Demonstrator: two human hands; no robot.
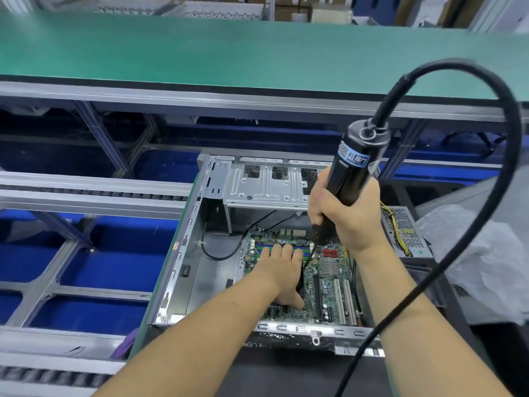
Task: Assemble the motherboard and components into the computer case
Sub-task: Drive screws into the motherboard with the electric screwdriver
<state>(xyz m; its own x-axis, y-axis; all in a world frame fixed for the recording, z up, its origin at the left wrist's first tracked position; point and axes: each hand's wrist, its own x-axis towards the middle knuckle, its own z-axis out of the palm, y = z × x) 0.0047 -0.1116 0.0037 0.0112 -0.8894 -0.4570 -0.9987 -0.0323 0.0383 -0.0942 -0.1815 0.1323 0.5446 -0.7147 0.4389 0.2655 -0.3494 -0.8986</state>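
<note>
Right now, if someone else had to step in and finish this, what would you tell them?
Right hand grips the electric screwdriver, its bit pointing down at the motherboard.
Left hand rests flat on the board, fingers straight, steadying it.
The board already lies inside the open computer case; the power supply sits at the case's right side.
Left to do: probably drive the screws. I cannot tell how many are in. Other parts look not yet fitted.

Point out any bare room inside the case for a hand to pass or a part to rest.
Free: the bare metal floor between the case's left wall and the motherboard, crossed only by a black cable. Crowded: over the motherboard, where the left hand presses flat and the right hand grips the electric screwdriver.
</note>
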